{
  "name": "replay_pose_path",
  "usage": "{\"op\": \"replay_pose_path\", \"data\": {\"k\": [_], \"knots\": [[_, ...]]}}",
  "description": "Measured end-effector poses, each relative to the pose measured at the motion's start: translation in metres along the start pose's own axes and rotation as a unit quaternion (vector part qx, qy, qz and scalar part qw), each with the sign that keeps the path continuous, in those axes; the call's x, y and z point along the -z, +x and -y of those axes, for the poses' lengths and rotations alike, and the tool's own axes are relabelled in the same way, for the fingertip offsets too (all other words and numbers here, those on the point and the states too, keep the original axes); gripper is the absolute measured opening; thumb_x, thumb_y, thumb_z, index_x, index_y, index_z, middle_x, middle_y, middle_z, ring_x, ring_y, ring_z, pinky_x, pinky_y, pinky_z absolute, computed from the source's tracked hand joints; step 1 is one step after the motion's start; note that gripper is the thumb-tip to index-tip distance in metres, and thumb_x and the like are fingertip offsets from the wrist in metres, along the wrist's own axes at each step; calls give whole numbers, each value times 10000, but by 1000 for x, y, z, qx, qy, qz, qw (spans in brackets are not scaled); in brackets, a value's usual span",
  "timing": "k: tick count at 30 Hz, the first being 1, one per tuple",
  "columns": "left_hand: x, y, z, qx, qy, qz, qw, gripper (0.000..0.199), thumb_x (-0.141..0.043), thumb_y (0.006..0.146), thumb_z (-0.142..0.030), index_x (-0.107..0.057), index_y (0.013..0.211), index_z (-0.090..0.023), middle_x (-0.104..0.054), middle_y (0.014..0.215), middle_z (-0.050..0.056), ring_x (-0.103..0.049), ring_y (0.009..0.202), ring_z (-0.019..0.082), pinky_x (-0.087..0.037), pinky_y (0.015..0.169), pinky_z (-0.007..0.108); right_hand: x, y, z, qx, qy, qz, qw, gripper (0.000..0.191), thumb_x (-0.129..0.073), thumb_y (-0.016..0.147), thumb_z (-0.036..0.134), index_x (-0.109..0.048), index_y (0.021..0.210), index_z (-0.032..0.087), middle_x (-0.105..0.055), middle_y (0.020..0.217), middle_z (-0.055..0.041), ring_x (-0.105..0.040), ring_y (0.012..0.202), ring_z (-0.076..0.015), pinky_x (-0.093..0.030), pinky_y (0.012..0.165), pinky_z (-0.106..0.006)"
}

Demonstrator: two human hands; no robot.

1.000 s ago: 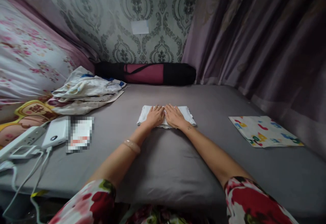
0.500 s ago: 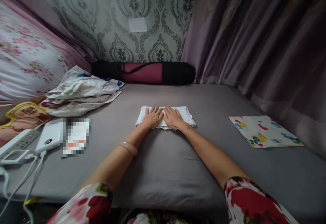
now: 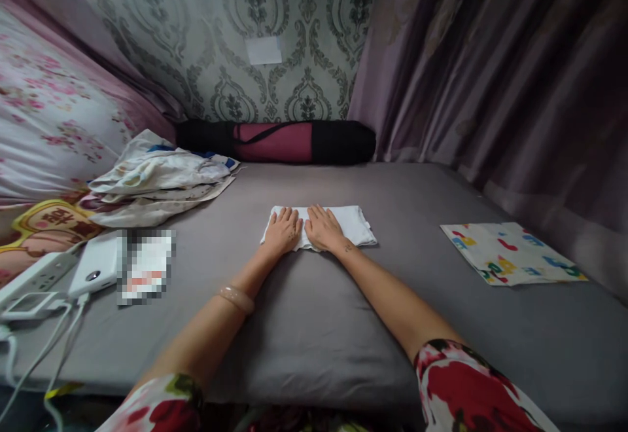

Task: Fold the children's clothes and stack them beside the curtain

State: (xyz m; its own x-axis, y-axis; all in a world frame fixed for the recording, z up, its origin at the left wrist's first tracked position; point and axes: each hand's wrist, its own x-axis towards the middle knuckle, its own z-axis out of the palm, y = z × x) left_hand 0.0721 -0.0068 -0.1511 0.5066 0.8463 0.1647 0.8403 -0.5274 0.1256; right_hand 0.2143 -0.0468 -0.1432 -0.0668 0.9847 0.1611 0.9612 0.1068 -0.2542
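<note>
A folded white cloth (image 3: 354, 226), neat and rectangular, lies on the grey bed sheet (image 3: 324, 314) in front of me. My left hand (image 3: 284, 229) rests flat on its left part, fingers stretched forward. Flat on the middle of the cloth lies my right hand (image 3: 322, 228), its fingers also extended. A small gap of white fabric shows between the two hands. Part of the cloth is hidden beneath my palms. A small tag sticks out at its right edge.
To the right lies a folded cloth with colourful prints (image 3: 513, 253). Crumpled fabrics (image 3: 161, 177) are piled at the back left. A power bank (image 3: 98, 262) and a power strip (image 3: 39, 278) with cables sit at left. A black and maroon long bag (image 3: 279, 141) lines the wall.
Both hands have slid left over the white cloth, and the gap between them has widened slightly. More of the cloth's right part shows. The cloth itself stays in place.
</note>
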Motion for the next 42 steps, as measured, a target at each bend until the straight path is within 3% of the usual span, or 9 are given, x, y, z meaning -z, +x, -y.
{"op": "replay_pose_path", "data": {"k": [7,10,13,16,21,27,33,38,42], "knots": [[13,5,-8,11,-2,35,999,416,-276,1000,-334,-504,1298,-154,-503,1434,164,-389,1385,291,-256,1143,551,8,3,-5,1,25,40,999,568,-257,984,309,-385,1478,58,-339,1561,-158,-256,1462,-254,-156,1193,-434],[19,9,-19,3,-11,16,1000,433,-271,999,-326,-488,1329,-148,-478,1463,168,-372,1402,298,-240,1153,554,19,2,-11,1,41,45,998,569,-232,989,306,-361,1494,77,-304,1580,-142,-227,1474,-238,-160,1194,-422],[16,10,-28,-29,-23,-28,999,457,-271,1000,-328,-440,1399,-183,-437,1510,131,-320,1440,275,-210,1180,519,22,-4,-18,1,22,4,1000,574,-242,983,285,-350,1493,45,-282,1587,-155,-190,1483,-253,-117,1202,-439],[7,10,-32,-40,-20,-2,999,488,-260,1003,-335,-421,1435,-175,-428,1518,129,-317,1443,278,-206,1184,515,15,-10,-23,-10,6,12,1000,573,-247,985,283,-360,1488,33,-327,1568,-154,-232,1469,-254,-123,1202,-430],[-1,9,-32,-24,-11,49,998,526,-223,1011,-339,-387,1472,-146,-383,1547,122,-308,1447,285,-227,1180,511,4,-13,-24,-23,-5,18,1000,573,-247,988,290,-361,1489,37,-347,1561,-137,-260,1457,-252,-140,1199,-423],[6,13,-29,-21,-5,62,998,514,-231,1019,-362,-381,1475,-179,-399,1539,113,-310,1448,261,-245,1174,494,15,-10,-26,-22,1,55,998,573,-227,996,295,-342,1502,54,-327,1572,-129,-254,1462,-238,-151,1196,-413],[5,12,-13,1,22,17,1000,529,-213,1023,-376,-397,1461,-142,-404,1532,136,-306,1447,272,-208,1186,493,18,-14,-37,-43,-16,27,999,577,-253,994,300,-341,1499,37,-310,1577,-145,-219,1474,-247,-107,1204,-423],[-1,11,-10,4,22,20,1000,507,-226,1023,-369,-432,1433,-154,-428,1514,140,-331,1432,270,-227,1173,503,9,-14,-39,-55,-15,38,998,572,-243,996,302,-352,1496,49,-333,1569,-131,-240,1467,-239,-118,1203,-416],[4,12,-9,2,23,32,999,509,-238,1017,-374,-439,1426,-147,-435,1507,146,-338,1429,275,-237,1170,502,15,-13,-42,-54,-9,63,997,580,-225,1002,317,-334,1506,52,-307,1581,-129,-226,1473,-235,-120,1204,-401]]}}
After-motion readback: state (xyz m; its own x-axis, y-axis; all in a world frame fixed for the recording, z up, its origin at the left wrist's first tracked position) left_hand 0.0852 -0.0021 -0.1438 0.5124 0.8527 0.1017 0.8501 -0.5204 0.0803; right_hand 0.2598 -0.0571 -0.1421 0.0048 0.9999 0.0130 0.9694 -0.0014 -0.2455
